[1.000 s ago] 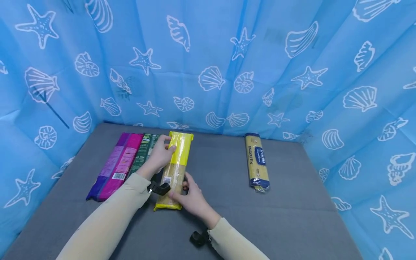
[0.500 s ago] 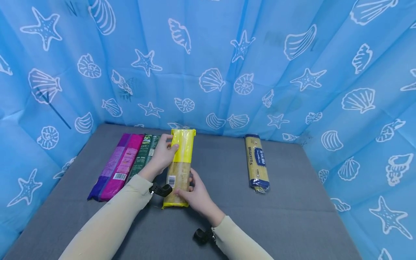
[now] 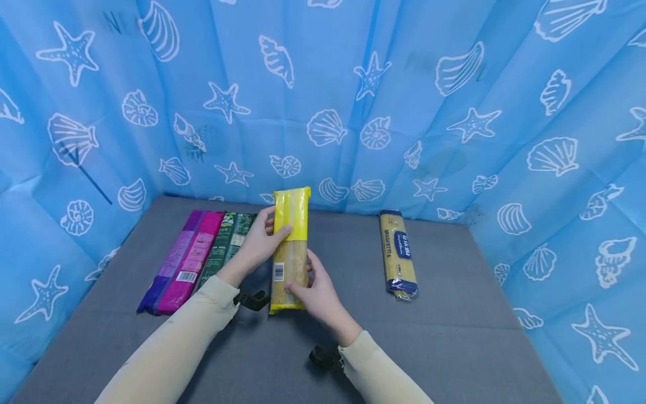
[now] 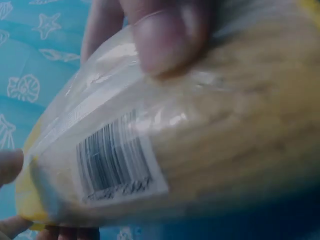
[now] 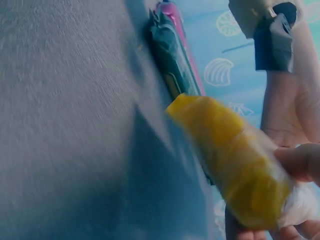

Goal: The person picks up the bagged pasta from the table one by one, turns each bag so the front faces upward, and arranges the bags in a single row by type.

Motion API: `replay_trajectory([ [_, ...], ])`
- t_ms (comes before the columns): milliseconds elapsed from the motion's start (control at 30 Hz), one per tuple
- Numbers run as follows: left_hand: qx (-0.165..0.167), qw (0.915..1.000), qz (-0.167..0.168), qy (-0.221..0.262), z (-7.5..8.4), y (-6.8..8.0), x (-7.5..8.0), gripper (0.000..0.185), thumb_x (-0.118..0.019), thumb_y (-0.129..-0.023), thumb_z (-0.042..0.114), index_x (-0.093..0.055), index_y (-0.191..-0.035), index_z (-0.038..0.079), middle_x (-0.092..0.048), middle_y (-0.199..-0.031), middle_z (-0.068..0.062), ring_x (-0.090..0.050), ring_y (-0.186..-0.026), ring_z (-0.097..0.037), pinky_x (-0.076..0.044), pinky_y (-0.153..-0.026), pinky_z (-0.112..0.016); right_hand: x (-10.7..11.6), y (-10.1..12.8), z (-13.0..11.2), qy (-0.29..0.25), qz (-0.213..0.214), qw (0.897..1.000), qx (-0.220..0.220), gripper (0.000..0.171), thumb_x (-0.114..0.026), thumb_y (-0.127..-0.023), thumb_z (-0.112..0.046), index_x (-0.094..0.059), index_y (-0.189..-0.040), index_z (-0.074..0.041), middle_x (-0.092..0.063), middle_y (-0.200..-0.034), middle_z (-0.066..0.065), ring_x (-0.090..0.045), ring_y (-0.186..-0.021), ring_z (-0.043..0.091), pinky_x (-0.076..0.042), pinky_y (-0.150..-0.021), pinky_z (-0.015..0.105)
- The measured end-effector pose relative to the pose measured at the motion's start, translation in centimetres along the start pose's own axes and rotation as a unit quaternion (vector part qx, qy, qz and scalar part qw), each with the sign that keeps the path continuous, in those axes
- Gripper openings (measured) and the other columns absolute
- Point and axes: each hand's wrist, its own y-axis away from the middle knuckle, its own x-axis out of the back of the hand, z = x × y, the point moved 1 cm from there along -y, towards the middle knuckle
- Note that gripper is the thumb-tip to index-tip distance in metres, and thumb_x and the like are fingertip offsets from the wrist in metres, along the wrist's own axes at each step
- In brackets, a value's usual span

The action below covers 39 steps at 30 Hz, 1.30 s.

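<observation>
Both hands hold a long clear packet of spaghetti-like dry pasta (image 3: 289, 264) with yellow ends, raised off the table in the head view. My left hand (image 3: 258, 242) grips its left edge near the upper yellow part, thumb on the front. Lower down, my right hand (image 3: 324, 300) pinches the right edge. A barcode (image 4: 120, 157) faces the left wrist camera, beneath the left thumb. From the right wrist, the packet's yellow end (image 5: 215, 125) shows above a shadow on the table. The fingers behind the packet are mostly hidden.
At the left lie a pink and purple packet (image 3: 187, 261) and a dark green packet (image 3: 222, 249), side by side. A blue-ended spaghetti packet (image 3: 397, 252) lies at the right on the grey table (image 3: 454, 348). A blue seashell-print curtain (image 3: 343, 168) surrounds the back and sides.
Both hands have carried the yellow-ended pasta packet right and up, away from the green packet, and it stands straighter in view. The other packets stay in place.
</observation>
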Motion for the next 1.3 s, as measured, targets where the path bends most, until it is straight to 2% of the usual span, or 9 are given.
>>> replay_trajectory([
  [233, 0.026, 0.9996, -0.004, -0.013, -0.4, 0.0, -0.1, 0.084, -0.062, -0.088, 0.056, -0.023, -0.153, 0.019, -0.046, -0.132, -0.014, -0.05, -0.115, -0.03, -0.049, -0.092, -0.049, 1.6, 0.7, -0.8, 0.144, 0.041, 0.988, 0.038, 0.077, -0.067, -0.091, -0.012, -0.025, -0.152, -0.032, -0.047, -0.121, 0.005, -0.056, -0.097, 0.021, -0.055, -0.071, 0.035],
  [333, 0.042, 0.999, -0.006, 0.01, -0.6, 0.0, -0.2, 0.088, -0.06, -0.085, 0.064, -0.024, -0.152, 0.018, -0.049, -0.123, -0.016, -0.054, -0.112, -0.03, -0.05, -0.09, -0.049, 2.1, 1.0, -1.2, 0.217, 0.061, 0.973, 0.054, 0.075, -0.068, -0.09, -0.012, -0.028, -0.152, -0.027, -0.048, -0.12, 0.002, -0.056, -0.096, 0.018, -0.053, -0.072, 0.034],
  [433, 0.061, 0.9964, -0.008, 0.059, -1.0, -0.1, -0.1, 0.09, -0.055, -0.085, 0.068, -0.025, -0.151, 0.016, -0.048, -0.122, -0.018, -0.053, -0.112, -0.032, -0.052, -0.087, -0.047, 2.3, 1.1, -1.5, 0.298, 0.079, 0.949, 0.072, 0.075, -0.07, -0.088, -0.013, -0.031, -0.151, -0.026, -0.051, -0.117, 0.001, -0.055, -0.094, 0.015, -0.051, -0.071, 0.033],
  [500, 0.071, 0.9933, -0.008, 0.091, -1.2, -0.2, -0.1, 0.089, -0.051, -0.085, 0.07, -0.029, -0.149, 0.013, -0.046, -0.123, -0.019, -0.052, -0.111, -0.033, -0.053, -0.085, -0.044, 2.4, 1.2, -1.6, 0.356, 0.089, 0.926, 0.093, 0.075, -0.071, -0.087, -0.013, -0.033, -0.151, -0.027, -0.053, -0.116, 0.0, -0.054, -0.091, 0.014, -0.049, -0.069, 0.032],
  [567, 0.08, 0.9898, -0.009, 0.117, -1.4, -0.2, -0.1, 0.088, -0.049, -0.086, 0.071, -0.034, -0.145, 0.008, -0.044, -0.122, -0.021, -0.051, -0.11, -0.034, -0.054, -0.084, -0.043, 2.4, 1.4, -1.6, 0.42, 0.099, 0.894, 0.123, 0.075, -0.072, -0.085, -0.013, -0.036, -0.149, -0.026, -0.054, -0.113, 0.0, -0.054, -0.089, 0.014, -0.049, -0.066, 0.032],
  [800, 0.128, 0.9742, -0.024, 0.184, -1.7, 0.1, -0.3, 0.089, -0.052, -0.086, 0.069, -0.031, -0.142, 0.004, -0.046, -0.129, -0.022, -0.052, -0.118, -0.037, -0.053, -0.087, -0.044, 2.1, 1.8, -1.4, 0.593, 0.133, 0.752, 0.257, 0.068, -0.076, -0.08, -0.011, -0.048, -0.142, -0.018, -0.059, -0.103, 0.003, -0.054, -0.077, 0.019, -0.05, -0.058, 0.03],
  [900, 0.148, 0.9702, -0.015, 0.192, -2.0, 0.0, -0.4, 0.092, -0.057, -0.086, 0.066, -0.027, -0.145, 0.004, -0.045, -0.133, -0.021, -0.051, -0.12, -0.037, -0.053, -0.086, -0.042, 1.7, 1.9, -1.1, 0.622, 0.134, 0.717, 0.285, 0.064, -0.074, -0.084, -0.012, -0.048, -0.142, -0.018, -0.06, -0.099, 0.004, -0.052, -0.073, 0.02, -0.046, -0.055, 0.03],
  [1033, 0.161, 0.9727, -0.001, 0.168, -2.2, 0.1, -0.6, 0.091, -0.063, -0.085, 0.061, -0.026, -0.147, 0.005, -0.045, -0.134, -0.018, -0.053, -0.119, -0.033, -0.054, -0.084, -0.039, 1.4, 2.1, -0.7, 0.635, 0.126, 0.704, 0.293, 0.06, -0.07, -0.089, -0.012, -0.046, -0.144, -0.018, -0.059, -0.098, 0.005, -0.051, -0.071, 0.02, -0.045, -0.054, 0.03],
  [1300, 0.164, 0.9713, 0.014, 0.172, -2.4, 0.1, -0.8, 0.08, -0.061, -0.093, 0.047, -0.023, -0.15, 0.006, -0.045, -0.135, -0.017, -0.055, -0.118, -0.03, -0.055, -0.083, -0.037, 1.2, 2.2, -0.8, 0.632, 0.129, 0.711, 0.28, 0.06, -0.07, -0.089, -0.014, -0.046, -0.144, -0.019, -0.06, -0.1, 0.004, -0.052, -0.074, 0.02, -0.045, -0.054, 0.03],
])
